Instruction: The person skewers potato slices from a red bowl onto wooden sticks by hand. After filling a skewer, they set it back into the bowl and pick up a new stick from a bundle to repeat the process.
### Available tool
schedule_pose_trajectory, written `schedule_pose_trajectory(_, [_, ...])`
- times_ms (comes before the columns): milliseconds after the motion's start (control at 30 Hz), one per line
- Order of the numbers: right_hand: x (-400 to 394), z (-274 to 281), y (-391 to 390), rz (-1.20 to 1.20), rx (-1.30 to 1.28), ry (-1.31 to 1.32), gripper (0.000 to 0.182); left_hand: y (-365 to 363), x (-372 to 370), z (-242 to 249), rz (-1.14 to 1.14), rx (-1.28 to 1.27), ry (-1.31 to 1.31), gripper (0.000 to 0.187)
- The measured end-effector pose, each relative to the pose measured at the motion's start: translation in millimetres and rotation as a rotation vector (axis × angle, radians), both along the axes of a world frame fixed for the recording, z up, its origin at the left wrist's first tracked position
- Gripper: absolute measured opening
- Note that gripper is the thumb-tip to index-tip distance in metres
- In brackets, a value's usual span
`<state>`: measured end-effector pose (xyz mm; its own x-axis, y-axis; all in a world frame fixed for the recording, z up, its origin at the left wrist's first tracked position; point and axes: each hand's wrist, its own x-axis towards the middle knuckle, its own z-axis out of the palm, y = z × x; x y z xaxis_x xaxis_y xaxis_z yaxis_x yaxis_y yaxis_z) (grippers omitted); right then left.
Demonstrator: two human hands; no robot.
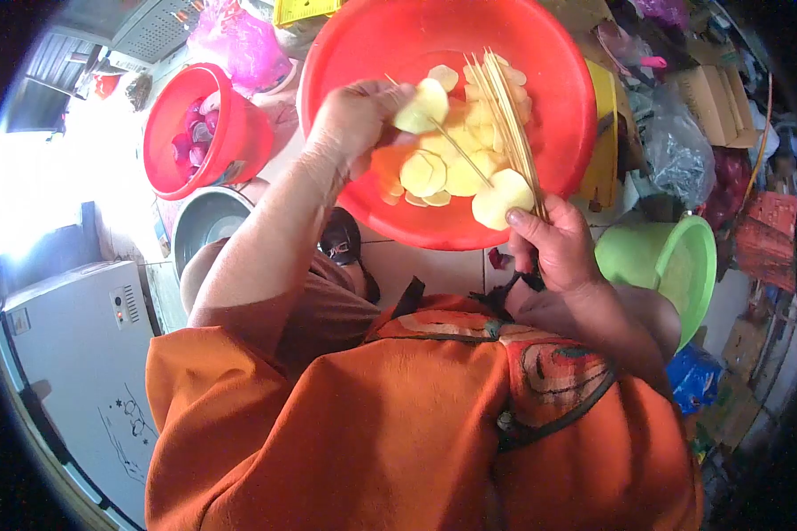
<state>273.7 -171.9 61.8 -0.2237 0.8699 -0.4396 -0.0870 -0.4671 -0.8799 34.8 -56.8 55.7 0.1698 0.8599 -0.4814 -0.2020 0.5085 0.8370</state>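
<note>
My left hand [359, 124] is closed, pinching a thin potato slice [421, 106] above the large red basin [558, 159]. A wooden skewer [460, 150] runs from that slice to a second potato slice [502, 200] at its lower right end. My right hand [558, 243] is closed, its thumb on the second slice, and also grips a bundle of bare skewers [509, 115] pointing up over the basin. Beneath both hands, a pile of pale yellow potato slices [452, 173] lies in the basin.
A smaller red bucket [243, 146] with purple pieces stands at the left, above a grey basin [204, 212]. To the right are a light green bucket [695, 274], a cardboard box [722, 106] and plastic bags. A white cabinet [80, 363] stands at lower left.
</note>
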Motion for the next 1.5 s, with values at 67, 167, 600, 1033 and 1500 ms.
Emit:
schedule_pose_trajectory(67, [-1.0,-1.1,2.0,-0.016,-0.007,-0.008,0.020,-11.0,14.0,-2.3,-0.101,-0.082,-0.017,0.027])
schedule_pose_trajectory(167, [-3.2,-2.5,5.2,-0.038,-0.025,-0.006,0.020,-25.3,31.4,0.0,-0.215,-0.107,0.001,0.024])
schedule_pose_trajectory(600, [2.1,-2.3,12.5,-0.147,-0.022,0.026,0.019,-4.3,-0.9,-50.3,-0.423,0.511,0.840,0.031])
schedule_pose_trajectory(1033, [4.9,-0.3,11.2,-0.147,-0.043,0.019,0.020,-13.4,14.4,-47.9,-0.862,0.454,1.350,0.027])
schedule_pose_trajectory(1500, [7.7,-1.2,7.9,-0.118,-0.021,-0.010,0.022,-10.5,0.6,-40.1,-0.723,0.551,1.444,0.026])
